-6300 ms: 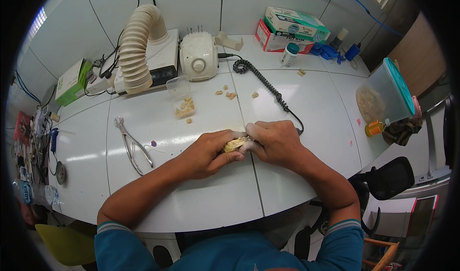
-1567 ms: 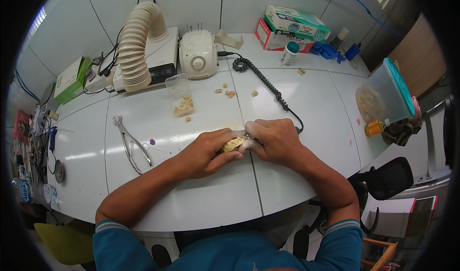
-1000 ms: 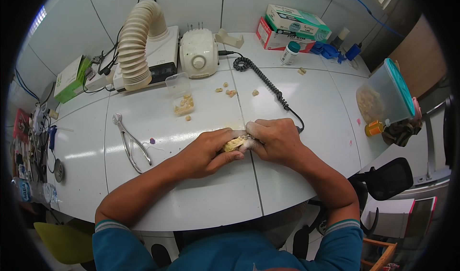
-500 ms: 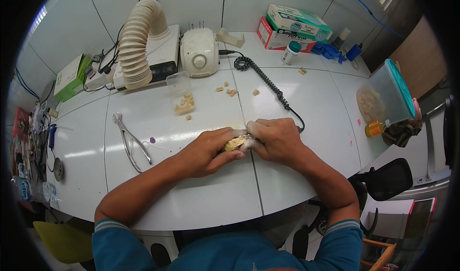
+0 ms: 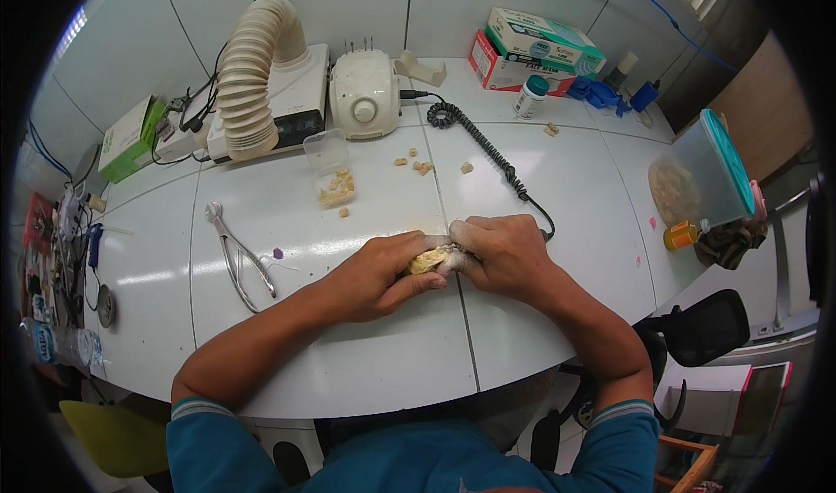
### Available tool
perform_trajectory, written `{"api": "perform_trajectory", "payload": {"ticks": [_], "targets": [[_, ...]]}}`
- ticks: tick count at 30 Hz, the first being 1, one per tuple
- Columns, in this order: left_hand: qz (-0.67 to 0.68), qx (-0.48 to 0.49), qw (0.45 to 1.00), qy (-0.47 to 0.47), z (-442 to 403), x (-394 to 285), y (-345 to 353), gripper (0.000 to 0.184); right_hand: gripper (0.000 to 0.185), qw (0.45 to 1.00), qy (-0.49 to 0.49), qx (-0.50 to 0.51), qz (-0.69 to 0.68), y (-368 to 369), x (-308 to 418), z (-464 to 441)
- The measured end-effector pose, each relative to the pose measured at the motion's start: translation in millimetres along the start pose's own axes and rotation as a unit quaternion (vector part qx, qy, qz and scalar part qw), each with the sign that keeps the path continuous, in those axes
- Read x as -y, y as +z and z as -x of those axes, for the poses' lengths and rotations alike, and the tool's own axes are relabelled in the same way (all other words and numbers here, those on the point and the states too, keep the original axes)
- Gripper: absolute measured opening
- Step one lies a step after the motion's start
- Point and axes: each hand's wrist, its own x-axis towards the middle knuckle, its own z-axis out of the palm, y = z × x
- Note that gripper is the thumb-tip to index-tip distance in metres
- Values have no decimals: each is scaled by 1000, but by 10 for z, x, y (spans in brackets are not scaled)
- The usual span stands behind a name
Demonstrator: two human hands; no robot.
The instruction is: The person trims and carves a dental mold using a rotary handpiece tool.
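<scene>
Close together over the middle of the table, both hands work around a pale yellow dental cast. My left hand is closed on the cast, its thumb along the near side. My right hand is closed against the cast's right end, its fingertips white with dust. A black coiled cord runs from the white micromotor control box to behind my right hand, which grips the rotary handpiece; its body is almost wholly hidden by the fingers.
Steel pliers lie left of my hands. Beyond them stand a small clear tub with yellowish pieces and a ribbed extraction hose. Loose yellowish pieces dot the table. A teal-lidded container and orange-capped bottle are on the right.
The hands stay in nearly the same place, with only a slight shift of the cast between the fingers. The surroundings look the same.
</scene>
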Motion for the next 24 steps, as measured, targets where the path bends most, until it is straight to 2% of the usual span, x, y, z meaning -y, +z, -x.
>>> {"api": "perform_trajectory", "payload": {"ticks": [5,24], "targets": [[5,9,1000,-18,3,-13,-14,34,30,1000,-2,-3,-3,-7,3,-5],[7,14,1000,-22,4,-1,-15,34,28,1000,-2,-1,-2,-7,5,-3]]}}
